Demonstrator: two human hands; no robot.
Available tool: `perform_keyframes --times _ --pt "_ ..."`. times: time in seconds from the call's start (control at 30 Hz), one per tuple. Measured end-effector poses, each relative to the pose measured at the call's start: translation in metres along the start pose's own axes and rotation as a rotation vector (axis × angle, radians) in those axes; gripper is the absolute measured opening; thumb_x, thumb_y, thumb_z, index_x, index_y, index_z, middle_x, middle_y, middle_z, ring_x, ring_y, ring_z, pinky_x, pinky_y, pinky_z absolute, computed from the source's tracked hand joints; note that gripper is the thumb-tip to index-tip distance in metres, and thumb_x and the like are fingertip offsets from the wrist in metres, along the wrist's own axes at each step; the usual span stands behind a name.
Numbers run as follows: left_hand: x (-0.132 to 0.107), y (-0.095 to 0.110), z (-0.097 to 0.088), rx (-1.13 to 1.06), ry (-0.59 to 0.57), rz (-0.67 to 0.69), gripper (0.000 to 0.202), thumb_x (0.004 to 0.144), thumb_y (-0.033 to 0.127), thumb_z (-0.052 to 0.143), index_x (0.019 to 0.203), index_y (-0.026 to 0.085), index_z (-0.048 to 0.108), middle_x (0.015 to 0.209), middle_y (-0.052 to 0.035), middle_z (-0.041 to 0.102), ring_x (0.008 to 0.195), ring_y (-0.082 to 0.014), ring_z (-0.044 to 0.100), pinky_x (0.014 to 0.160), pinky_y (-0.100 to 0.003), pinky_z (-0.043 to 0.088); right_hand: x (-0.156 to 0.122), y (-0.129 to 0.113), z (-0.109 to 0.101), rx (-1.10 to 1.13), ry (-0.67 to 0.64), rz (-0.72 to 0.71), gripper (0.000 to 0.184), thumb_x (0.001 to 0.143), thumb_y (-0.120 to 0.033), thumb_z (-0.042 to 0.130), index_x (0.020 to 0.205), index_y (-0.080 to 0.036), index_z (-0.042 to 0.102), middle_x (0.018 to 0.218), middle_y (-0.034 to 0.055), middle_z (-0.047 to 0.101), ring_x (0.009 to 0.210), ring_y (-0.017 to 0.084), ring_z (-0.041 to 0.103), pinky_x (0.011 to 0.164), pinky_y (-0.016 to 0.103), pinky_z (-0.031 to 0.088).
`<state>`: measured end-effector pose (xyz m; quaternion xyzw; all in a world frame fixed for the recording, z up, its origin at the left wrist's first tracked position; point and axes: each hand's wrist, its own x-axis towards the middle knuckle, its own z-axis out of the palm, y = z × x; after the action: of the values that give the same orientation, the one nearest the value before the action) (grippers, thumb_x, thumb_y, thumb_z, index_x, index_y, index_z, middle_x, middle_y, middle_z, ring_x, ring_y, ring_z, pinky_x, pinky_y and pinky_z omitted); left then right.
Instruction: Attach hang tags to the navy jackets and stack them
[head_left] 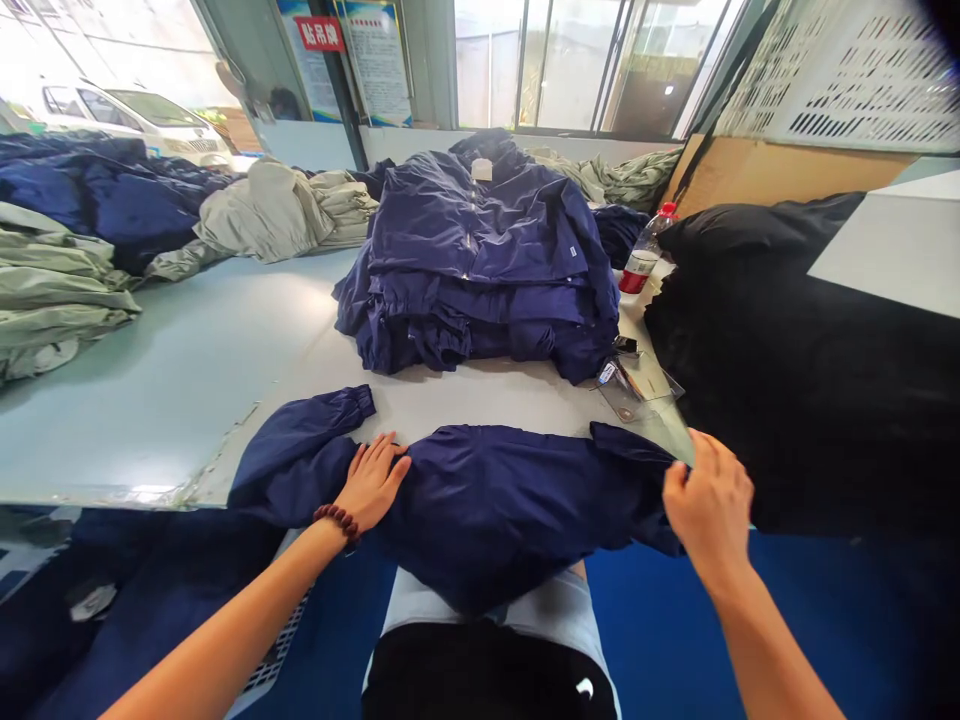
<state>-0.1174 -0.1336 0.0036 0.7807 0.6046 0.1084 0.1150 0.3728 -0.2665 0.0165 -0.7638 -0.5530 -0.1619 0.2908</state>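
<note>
Along the worktable edge [450,405], left hand [371,482] open flat on a navy jacket [517,510], right hand [709,505] clamped on its hem

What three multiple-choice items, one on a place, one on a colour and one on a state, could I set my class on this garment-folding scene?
1. Where is the plastic bottle in relation to the stacked navy jackets?
A) To their right
B) To their left
C) On top of them

2. What colour is the spread jacket?
A) Black
B) Pale green
C) Navy

3. How is the left hand resting?
A) Clenched in a fist
B) Open on the spread jacket
C) Gripping the plastic bottle

Answers:
1. A: the plastic bottle shows beyond the stack's right side.
2. C: its sleeve and body are dark navy.
3. B: the fingers lie spread on the cloth.
</note>
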Motion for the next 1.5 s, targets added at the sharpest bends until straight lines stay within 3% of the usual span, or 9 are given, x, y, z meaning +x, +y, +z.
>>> perform_keyframes --times 0.17,0.3,0.5,0.6,0.7,0.83,1.07,1.33,1.5 --pt "0.050 0.046 -0.003 -0.028 -0.006 0.030 0.039 0.102 0.042 0.058 0.132 0.018 0.063 0.140 -0.0149 0.063 0.126 -0.0295 0.061 0.108 -0.051 0.051 0.013 -0.088 0.055 0.245 -0.358 -0.286 0.059 0.097 -0.049 0.061 0.144 -0.013 0.053 0.151 0.0233 0.051 0.142 0.039 0.044 0.116 0.055 0.037" --pt "0.067 0.074 -0.015 -0.048 -0.043 0.119 0.030 0.099 0.041 0.066 0.119 0.020 0.068 0.123 -0.0096 0.068 0.106 -0.0231 0.067 0.092 -0.040 0.058 0.028 -0.122 0.074 0.328 -0.626 -0.355 0.023 0.090 -0.038 0.072 0.102 -0.019 0.069 0.107 0.0115 0.073 0.104 0.029 0.066 0.095 0.041 0.050" --pt "0.049 0.080 -0.047 -0.085 0.285 0.537 0.015 0.097 0.028 0.057 0.088 0.023 0.067 0.109 -0.0104 0.073 0.111 -0.0281 0.064 0.104 -0.045 0.046 0.040 -0.118 0.030 0.410 -0.229 -0.355 0.021 0.094 -0.009 0.049 0.095 -0.022 0.066 0.105 0.0098 0.067 0.101 0.025 0.060 0.093 0.039 0.045" --pt "0.028 0.070 -0.045 -0.158 0.105 0.709 0.021 0.094 0.039 0.062 0.081 0.023 0.067 0.122 -0.0082 0.074 0.121 -0.0285 0.062 0.110 -0.044 0.043 0.024 -0.105 0.023 0.454 -0.219 -0.504 0.018 0.092 -0.009 0.055 0.092 -0.023 0.067 0.110 0.0098 0.067 0.106 0.026 0.059 0.099 0.044 0.043" --pt "0.018 0.064 -0.030 -0.294 -0.174 0.411 0.053 0.103 0.052 0.038 0.069 0.022 0.064 0.102 -0.0069 0.078 0.101 -0.0233 0.070 0.097 -0.036 0.050 0.007 -0.094 0.031 0.524 -0.589 -0.502 0.012 0.094 -0.034 0.068 0.095 -0.022 0.066 0.109 0.0092 0.071 0.103 0.027 0.064 0.093 0.041 0.047" --pt "0.029 0.076 -0.010 -0.230 -0.128 -0.030 0.057 0.097 0.069 0.040 0.092 0.021 0.070 0.089 -0.0089 0.077 0.082 -0.0271 0.072 0.081 -0.038 0.051 0.008 -0.099 0.042 0.474 -0.741 -0.086 0.040 0.107 -0.055 0.041 0.109 -0.022 0.064 0.087 0.0056 0.074 0.081 0.024 0.070 0.075 0.034 0.048" --pt "0.055 0.106 -0.007 -0.030 -0.381 0.061 0.037 0.070 0.057 0.082 0.076 0.023 0.069 0.079 -0.0077 0.075 0.076 -0.0293 0.071 0.069 -0.034 0.048 0.027 -0.134 0.048 0.155 -0.932 -0.259 0.032 0.086 -0.053 0.076 0.081 -0.023 0.067 0.079 0.0071 0.073 0.075 0.025 0.069 0.062 0.030 0.039" --pt "0.042 0.106 -0.055 -0.366 0.441 0.518 0.034 0.099 0.052 0.054 0.084 0.024 0.064 0.100 -0.0103 0.074 0.100 -0.0260 0.064 0.099 -0.042 0.049 0.061 -0.142 -0.009 0.588 -0.063 -0.239 0.016 0.102 -0.036 0.057 0.098 -0.023 0.065 0.101 0.0095 0.065 0.096 0.024 0.063 0.088 0.035 0.050" --pt "0.018 0.104 -0.023 -0.320 -0.137 0.390 0.047 0.100 0.055 0.046 0.069 0.024 0.063 0.092 -0.0073 0.077 0.095 -0.0246 0.070 0.095 -0.037 0.052 0.021 -0.134 0.015 0.509 -0.444 -0.285 0.030 0.101 -0.048 0.056 0.089 -0.023 0.065 0.096 0.0087 0.069 0.090 0.025 0.065 0.082 0.034 0.050"
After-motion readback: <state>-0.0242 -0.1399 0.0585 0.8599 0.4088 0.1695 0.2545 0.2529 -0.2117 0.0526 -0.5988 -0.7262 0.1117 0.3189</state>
